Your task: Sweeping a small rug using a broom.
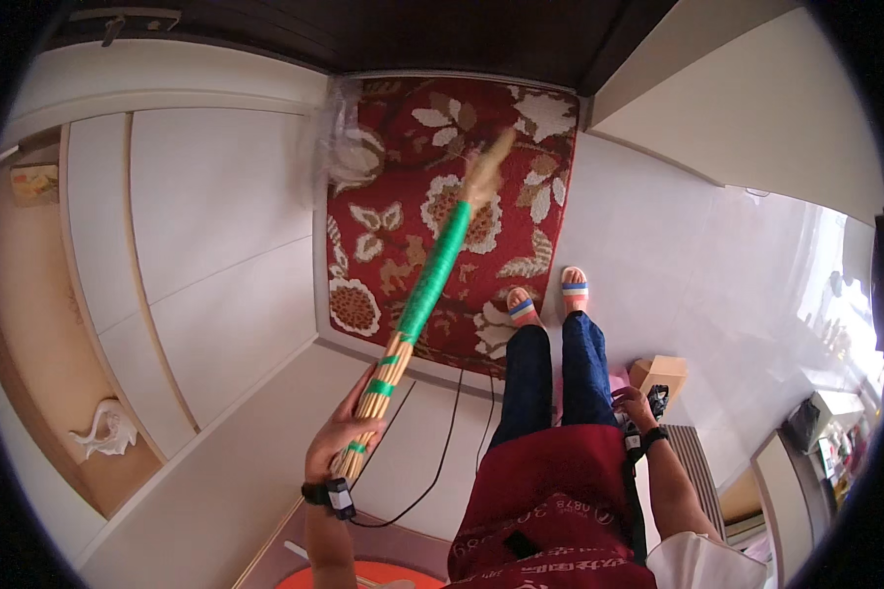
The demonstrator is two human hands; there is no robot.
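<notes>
In the head view my left hand [350,431] is closed around the handle of a broom [431,280]. The handle looks like a bundle of thin canes bound with green bands, with a longer green wrap above. Its blurred, straw-coloured brush end is over a red floral rug [449,258]; whether it touches the rug I cannot tell. My right hand [633,408] hangs beside my right thigh, fingers partly bent, with nothing plainly held. A device is strapped to each wrist, and a black cable runs from the left one.
White cabinet doors [214,206] line the left, near a shelf with a white swan-like ornament [107,434]. A dark door [449,37] stands beyond the rug. By my right hand is a cardboard box [667,372]. A cluttered counter [818,456] lies at the lower right.
</notes>
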